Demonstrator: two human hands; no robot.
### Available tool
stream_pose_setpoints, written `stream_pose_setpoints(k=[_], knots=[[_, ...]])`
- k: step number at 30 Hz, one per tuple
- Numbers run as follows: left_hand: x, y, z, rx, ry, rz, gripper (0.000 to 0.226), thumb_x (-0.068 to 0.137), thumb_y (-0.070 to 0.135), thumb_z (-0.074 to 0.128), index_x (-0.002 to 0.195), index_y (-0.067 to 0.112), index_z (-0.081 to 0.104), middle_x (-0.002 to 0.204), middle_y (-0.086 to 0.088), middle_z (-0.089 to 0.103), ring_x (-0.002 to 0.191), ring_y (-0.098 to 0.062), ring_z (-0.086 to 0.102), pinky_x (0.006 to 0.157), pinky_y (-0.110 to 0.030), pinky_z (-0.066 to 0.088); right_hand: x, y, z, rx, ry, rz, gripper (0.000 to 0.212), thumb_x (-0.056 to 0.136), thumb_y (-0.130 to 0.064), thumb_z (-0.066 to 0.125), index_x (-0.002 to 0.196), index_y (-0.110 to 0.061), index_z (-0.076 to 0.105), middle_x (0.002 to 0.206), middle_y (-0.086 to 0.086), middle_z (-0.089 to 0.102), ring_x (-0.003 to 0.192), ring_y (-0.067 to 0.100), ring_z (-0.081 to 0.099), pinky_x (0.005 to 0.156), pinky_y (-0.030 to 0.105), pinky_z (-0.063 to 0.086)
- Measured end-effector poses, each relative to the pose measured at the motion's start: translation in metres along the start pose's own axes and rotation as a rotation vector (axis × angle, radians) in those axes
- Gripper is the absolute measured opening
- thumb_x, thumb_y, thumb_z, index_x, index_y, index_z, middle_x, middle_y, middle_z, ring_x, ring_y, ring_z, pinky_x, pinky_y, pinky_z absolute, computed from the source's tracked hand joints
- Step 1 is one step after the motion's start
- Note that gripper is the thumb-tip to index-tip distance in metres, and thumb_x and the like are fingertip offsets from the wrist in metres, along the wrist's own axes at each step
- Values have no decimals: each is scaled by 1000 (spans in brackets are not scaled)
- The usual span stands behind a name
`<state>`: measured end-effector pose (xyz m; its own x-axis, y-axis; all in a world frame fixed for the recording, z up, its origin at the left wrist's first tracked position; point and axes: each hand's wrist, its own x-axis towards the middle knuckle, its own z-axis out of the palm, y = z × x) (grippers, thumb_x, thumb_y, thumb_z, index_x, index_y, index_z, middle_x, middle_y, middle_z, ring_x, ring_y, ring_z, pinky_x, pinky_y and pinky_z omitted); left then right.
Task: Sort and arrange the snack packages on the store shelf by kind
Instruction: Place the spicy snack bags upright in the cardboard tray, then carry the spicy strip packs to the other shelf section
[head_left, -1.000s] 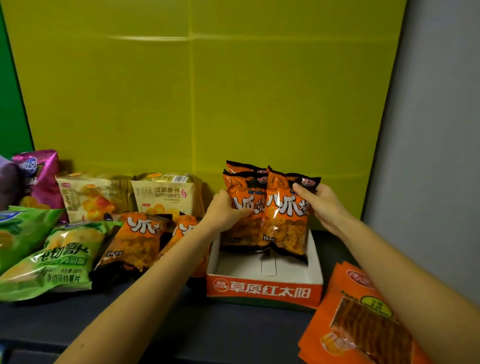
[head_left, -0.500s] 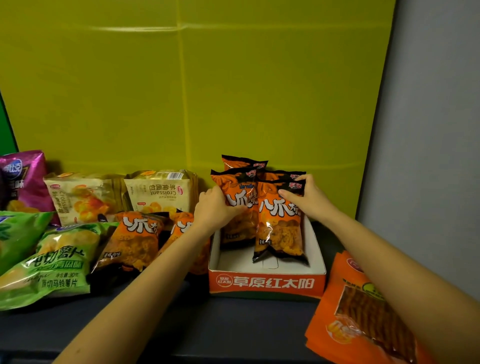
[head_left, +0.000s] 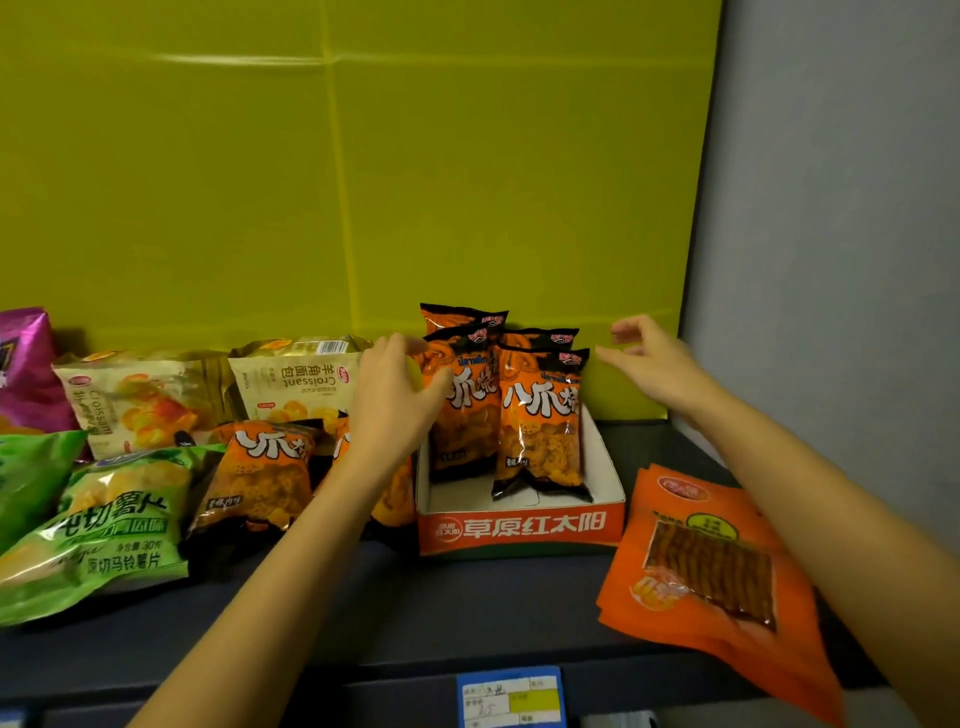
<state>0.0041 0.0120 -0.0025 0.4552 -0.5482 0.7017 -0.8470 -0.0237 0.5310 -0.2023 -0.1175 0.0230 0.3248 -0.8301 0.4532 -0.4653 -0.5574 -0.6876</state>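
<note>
Both hands have come off the orange packets. Half a second ago I was pinching the front two by their tops, and now they stand by themselves in the red display box (head_left: 519, 527). The front right packet (head_left: 540, 421) is upright and leans a little on the rows behind, and the front left packet (head_left: 462, 410) stands just beside it.

My right hand (head_left: 649, 364) has swung out to the right, clear of the packets, with fingers loosely spread and holding nothing. My left hand (head_left: 395, 395) hangs at the left edge of the box, fingers relaxed and gripping nothing. The thumb is at the left packet's face, but I can't tell if it actually touches.

By my reckoning the next ones to go in are the same kind still lying loose. One loose orange packet (head_left: 260, 467) lies flat on the dark shelf (head_left: 441, 613), left of the box and below-left of my left hand. Its long axis runs away from me, top end toward the back. A second loose packet (head_left: 395, 493) is half hidden under my left forearm, up against the box wall. The left hand is far nearer both, so I'd judge this its job, while the right is well apart across the box.

Further out on the left are croissant packs (head_left: 296, 382) and a green potato chip bag (head_left: 104, 525). Flat orange pouches (head_left: 711, 561) lie on the right.
</note>
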Motion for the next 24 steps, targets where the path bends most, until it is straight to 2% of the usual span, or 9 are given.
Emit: stream_pose_setpoints(k=[3, 7, 12, 14, 16, 18, 20, 22, 24], knots=[[-28, 22, -16, -151, 23, 147, 13, 85, 29, 59, 89, 16, 62, 80, 4, 63, 76, -16, 60, 68, -35, 51, -37, 0, -36, -77, 8, -56, 29, 88, -20, 59, 115, -7, 59, 113, 6, 61, 97, 15, 53, 83, 24, 38], [-76, 46, -18, -212, -175, 191, 14, 86, 33, 57, 78, 22, 61, 69, 13, 60, 62, -5, 57, 55, -17, 43, -88, 20, -72, -204, 22, 56, 20, 84, -30, 63, 100, -17, 62, 95, 1, 62, 87, 15, 56, 85, 34, 47], [-125, 55, 7, -133, -419, 176, 19, 87, 41, 53, 85, 26, 64, 82, 12, 65, 75, -3, 59, 64, -21, 47, -135, 70, -86, -449, -43, 427, 73, 70, -66, 59, 120, -13, 49, 113, 7, 56, 102, 24, 56, 89, 39, 47], [-137, 56, 21, -87, -451, 134, 25, 89, 44, 48, 92, 26, 65, 89, 11, 66, 81, -4, 59, 70, -26, 48, -147, 87, -82, -477, -139, 491, 101, 48, -84, 52, 118, -12, 48, 118, 9, 55, 104, 25, 56, 91, 41, 47], [-145, 58, 35, -64, -467, 79, 32, 91, 46, 43, 99, 25, 65, 97, 9, 65, 91, -8, 57, 76, -27, 45, -154, 104, -80, -449, -209, 491, 111, 30, -92, 44, 107, -12, 49, 109, 6, 57, 97, 23, 58, 87, 41, 48], [-149, 62, 46, -48, -489, 39, 37, 93, 44, 39, 103, 20, 66, 103, 7, 62, 98, -11, 52, 80, -24, 37, -156, 118, -82, -347, -209, 496, 86, 47, -80, 60, 101, -14, 50, 103, 5, 59, 93, 21, 59, 85, 40, 49], [-149, 69, 54, -61, -544, -9, 40, 95, 40, 37, 97, 14, 67, 102, 2, 61, 99, -14, 52, 83, -28, 38, -159, 132, -86, -205, -170, 485, 53, 67, -53, 71, 98, -16, 49, 98, 3, 58, 91, 20, 58, 84, 37, 50], [-147, 78, 58, -102, -615, -74, 40, 95, 39, 38, 90, 12, 67, 99, -2, 64, 94, -19, 56, 86, -37, 44, -162, 141, -87, -131, -94, 411, 32, 74, -37, 73, 91, -21, 51, 96, 2, 56, 89, 19, 57, 80, 33, 47], [-146, 87, 60, -94, -676, -106, 33, 94, 40, 42, 98, 17, 66, 104, 1, 65, 99, -18, 59, 92, -40, 45, -165, 141, -82, -144, -6, 299, 19, 80, -34, 67, 73, -30, 50, 93, 0, 53, 90, 21, 57, 76, 29, 42]])
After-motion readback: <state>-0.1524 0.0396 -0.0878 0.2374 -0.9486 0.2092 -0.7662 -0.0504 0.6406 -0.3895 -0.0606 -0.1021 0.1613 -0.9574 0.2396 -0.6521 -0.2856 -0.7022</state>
